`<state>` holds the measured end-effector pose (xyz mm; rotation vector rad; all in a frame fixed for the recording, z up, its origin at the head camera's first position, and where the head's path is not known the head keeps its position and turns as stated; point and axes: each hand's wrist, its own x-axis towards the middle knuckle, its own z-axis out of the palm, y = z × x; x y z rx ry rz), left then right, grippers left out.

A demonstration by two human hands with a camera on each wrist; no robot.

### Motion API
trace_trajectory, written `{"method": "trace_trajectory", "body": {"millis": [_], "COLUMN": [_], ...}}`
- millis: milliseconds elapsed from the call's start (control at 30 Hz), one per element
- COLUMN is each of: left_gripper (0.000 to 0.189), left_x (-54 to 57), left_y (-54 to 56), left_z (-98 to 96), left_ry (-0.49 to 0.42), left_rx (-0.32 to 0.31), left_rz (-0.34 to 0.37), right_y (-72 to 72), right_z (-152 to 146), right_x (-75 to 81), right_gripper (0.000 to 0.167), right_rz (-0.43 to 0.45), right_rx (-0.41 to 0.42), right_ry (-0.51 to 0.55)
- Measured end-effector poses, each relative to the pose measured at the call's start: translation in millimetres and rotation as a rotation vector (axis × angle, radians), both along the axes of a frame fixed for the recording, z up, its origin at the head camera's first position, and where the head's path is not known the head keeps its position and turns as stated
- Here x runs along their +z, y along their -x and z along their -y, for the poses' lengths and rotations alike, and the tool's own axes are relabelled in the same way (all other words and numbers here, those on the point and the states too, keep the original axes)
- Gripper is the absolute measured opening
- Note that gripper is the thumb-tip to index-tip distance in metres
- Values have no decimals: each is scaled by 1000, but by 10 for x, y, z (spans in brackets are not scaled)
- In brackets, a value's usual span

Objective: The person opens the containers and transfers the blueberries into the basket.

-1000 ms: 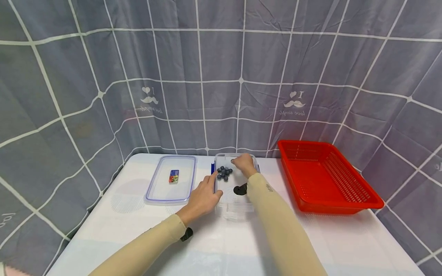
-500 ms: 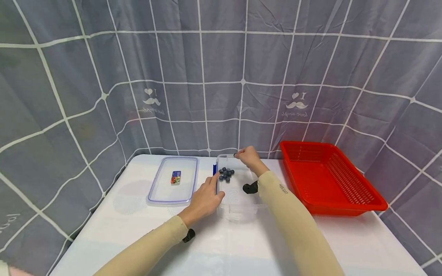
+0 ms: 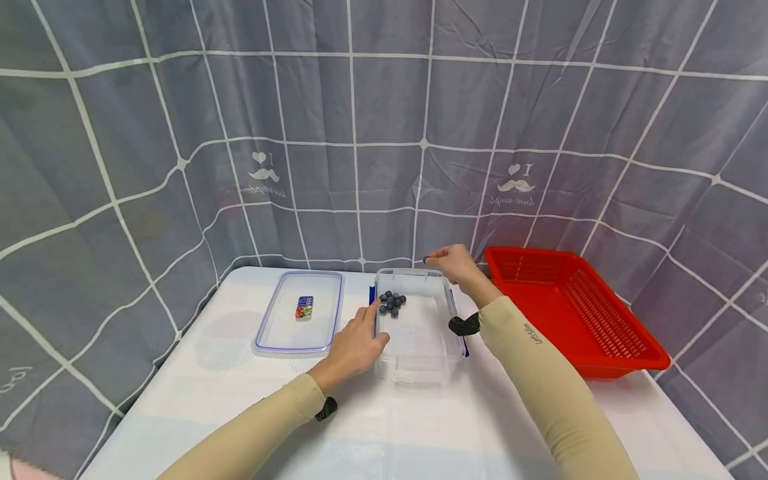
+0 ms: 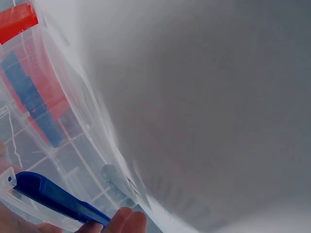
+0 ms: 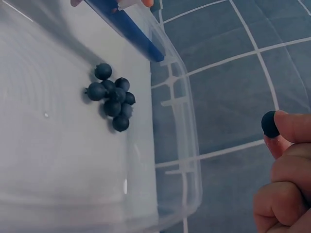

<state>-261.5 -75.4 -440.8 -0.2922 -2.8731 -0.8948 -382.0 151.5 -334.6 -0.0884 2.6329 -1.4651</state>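
Observation:
A clear plastic food container (image 3: 420,337) with blue side latches stands uncovered on the table, several blueberries (image 3: 392,303) clustered at its left side. My left hand (image 3: 354,343) grips its left wall by the blue latch (image 4: 53,194), with the index finger over the rim. Past the container's back right corner, my right hand (image 3: 459,263) is raised and pinches one blueberry (image 5: 269,124) between thumb and index finger. Its other fingers are curled, as the right wrist view shows. The berries inside lie loosely together on the container floor, apart from the pinched one.
Left of the container lies its clear lid (image 3: 282,333) with a purple-blue edge and a small colourful label (image 3: 304,307). A red plastic basket (image 3: 576,320) stands at the right. Behind the white table (image 3: 372,433) hangs a grey gridded curtain (image 3: 384,173).
My right hand has lifted the blueberry up out of the container and carried it right, past the back rim. My left hand and the remaining berries have kept their places.

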Motion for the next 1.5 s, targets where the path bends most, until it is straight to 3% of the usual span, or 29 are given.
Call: {"method": "trace_trajectory", "body": {"millis": [267,533,867,1200,1500], "left_gripper": [74,76,75,76,76], "left_x": [-2,-3,24,11,46], "left_y": [-16,-13,-16,-22,-29], "left_z": [4,-1,-2,18,16], "left_ry": [6,3,7,8,21], "left_rx": [10,-2,-19,-20,-26], "left_rz": [3,26,21,34,31], "right_y": [-53,-65,-130,-150,-127], "right_z": [-301,-729,-1232,-1656,-1904], "right_x": [94,151,202,88,3], "right_gripper": [38,44,49,58,53], "right_rz": [-20,45,56,133,170], "right_rx": [17,91,86,100,98], "right_ry": [-11,25,31,-33,-25]}}
